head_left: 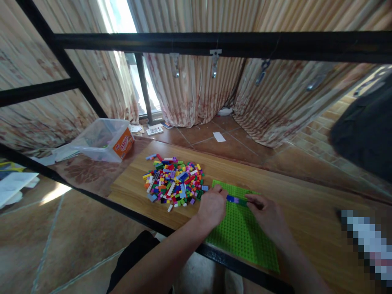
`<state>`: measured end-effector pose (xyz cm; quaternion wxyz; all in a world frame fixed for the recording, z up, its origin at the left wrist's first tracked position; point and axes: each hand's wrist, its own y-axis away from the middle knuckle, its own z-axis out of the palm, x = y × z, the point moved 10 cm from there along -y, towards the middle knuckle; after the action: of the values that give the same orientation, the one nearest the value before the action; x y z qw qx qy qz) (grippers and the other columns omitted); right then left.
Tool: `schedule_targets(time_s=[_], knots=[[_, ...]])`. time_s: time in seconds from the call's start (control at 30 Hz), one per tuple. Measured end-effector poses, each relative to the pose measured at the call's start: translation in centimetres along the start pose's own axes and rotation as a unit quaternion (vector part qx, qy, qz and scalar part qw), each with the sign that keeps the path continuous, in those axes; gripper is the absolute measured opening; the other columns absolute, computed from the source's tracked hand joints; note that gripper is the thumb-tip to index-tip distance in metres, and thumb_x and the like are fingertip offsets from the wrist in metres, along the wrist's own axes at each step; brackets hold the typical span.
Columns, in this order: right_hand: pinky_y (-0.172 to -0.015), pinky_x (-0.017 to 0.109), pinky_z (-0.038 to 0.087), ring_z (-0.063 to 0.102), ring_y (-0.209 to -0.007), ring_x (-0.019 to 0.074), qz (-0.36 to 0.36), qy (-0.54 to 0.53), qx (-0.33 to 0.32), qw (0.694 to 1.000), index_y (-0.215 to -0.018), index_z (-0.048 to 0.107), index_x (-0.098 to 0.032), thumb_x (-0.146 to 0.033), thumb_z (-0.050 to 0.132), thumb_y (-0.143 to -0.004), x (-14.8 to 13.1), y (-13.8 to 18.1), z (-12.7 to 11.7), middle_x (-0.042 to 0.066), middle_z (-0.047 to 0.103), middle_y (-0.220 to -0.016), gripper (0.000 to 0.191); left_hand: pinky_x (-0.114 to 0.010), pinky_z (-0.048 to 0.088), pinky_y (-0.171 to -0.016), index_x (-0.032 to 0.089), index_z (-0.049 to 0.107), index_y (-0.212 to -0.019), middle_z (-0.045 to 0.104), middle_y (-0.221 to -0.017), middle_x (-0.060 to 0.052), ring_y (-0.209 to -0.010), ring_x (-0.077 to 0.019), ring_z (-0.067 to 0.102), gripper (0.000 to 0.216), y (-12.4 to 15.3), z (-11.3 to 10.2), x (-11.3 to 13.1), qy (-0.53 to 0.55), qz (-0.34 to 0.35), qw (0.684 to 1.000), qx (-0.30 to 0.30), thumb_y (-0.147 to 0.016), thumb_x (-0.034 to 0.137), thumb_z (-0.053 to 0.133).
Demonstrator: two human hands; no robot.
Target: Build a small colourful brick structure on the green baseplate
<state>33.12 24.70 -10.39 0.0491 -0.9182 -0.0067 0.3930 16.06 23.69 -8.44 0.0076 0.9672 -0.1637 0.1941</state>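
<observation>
While the table (309, 200) stretches rightward past the plate (241, 243), the pile (177, 181) sits close on its left, the table's rim beside its near edge. Over the plate's far part, the row (236, 200) lies between the left hand (212, 205), curled at one end, grip hidden, and the right hand (268, 214), pinching the other.

1 camera, worn on the head. It faces forward and down from above the near side of the table (309, 196). The left hand (212, 206) and right hand (269, 214) appear at close range, below and right of centre. Beyond the table, the view reaches the curtains (196, 90), farther off.
</observation>
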Motion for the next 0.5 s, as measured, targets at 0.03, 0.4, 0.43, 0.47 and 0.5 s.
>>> schedule_targets(time_s=[0.03,0.4,0.43,0.47,0.5], knots=[[-0.08,0.04,0.054,0.07,-0.083,0.0237,0.006,0.008,0.0,1.0,-0.094,0.071,-0.021,-0.031,0.054,-0.077,0.0,0.0,-0.1,0.008,0.075,-0.093,0.025,-0.033,0.055,-0.076,0.019,0.062,-0.1,0.06,-0.104,-0.007,-0.09,-0.0204,0.061,0.02,0.0,0.1,0.0,-0.001,0.0,1.0,-0.003,-0.093,0.019,0.043],[-0.08,0.038,0.052,0.069,-0.085,0.0233,-0.004,0.041,0.01,0.999,-0.096,0.071,-0.02,-0.039,0.051,-0.081,-1.7,0.1,0.0,0.008,0.074,-0.096,0.032,-0.032,0.053,-0.076,0.018,0.063,-0.098,0.061,-0.104,-0.007,-0.092,-0.0215,0.06,0.025,-0.1,-0.1,0.3,-0.008,0.002,1.0,-0.015,-0.094,0.02,0.039],[-0.081,0.038,0.051,0.069,-0.086,0.0234,-0.009,0.039,0.002,0.999,-0.096,0.071,-0.02,-0.04,0.051,-0.081,-1.8,0.0,0.4,0.008,0.074,-0.097,0.032,-0.032,0.053,-0.076,0.018,0.063,-0.098,0.061,-0.104,-0.006,-0.092,-0.0213,0.06,0.025,-0.1,-0.1,0.3,-0.008,0.003,1.0,-0.014,-0.094,0.019,0.038],[-0.082,0.039,0.051,0.068,-0.087,0.0236,-0.01,0.037,-0.004,0.999,-0.096,0.071,-0.02,-0.041,0.051,-0.081,-1.7,-0.1,0.6,0.009,0.074,-0.098,0.033,-0.031,0.052,-0.075,0.018,0.063,-0.098,0.061,-0.104,-0.006,-0.092,-0.021,0.06,0.025,-0.1,-0.1,0.2,-0.007,0.003,1.0,-0.013,-0.095,0.019,0.038],[-0.083,0.039,0.051,0.068,-0.087,0.0238,-0.008,0.037,-0.01,0.999,-0.096,0.071,-0.02,-0.042,0.05,-0.081,-1.6,-0.1,0.9,0.009,0.073,-0.098,0.034,-0.031,0.052,-0.075,0.018,0.063,-0.098,0.061,-0.104,-0.006,-0.092,-0.0208,0.06,0.026,-0.1,-0.1,0.2,-0.006,0.004,1.0,-0.012,-0.095,0.019,0.038]])
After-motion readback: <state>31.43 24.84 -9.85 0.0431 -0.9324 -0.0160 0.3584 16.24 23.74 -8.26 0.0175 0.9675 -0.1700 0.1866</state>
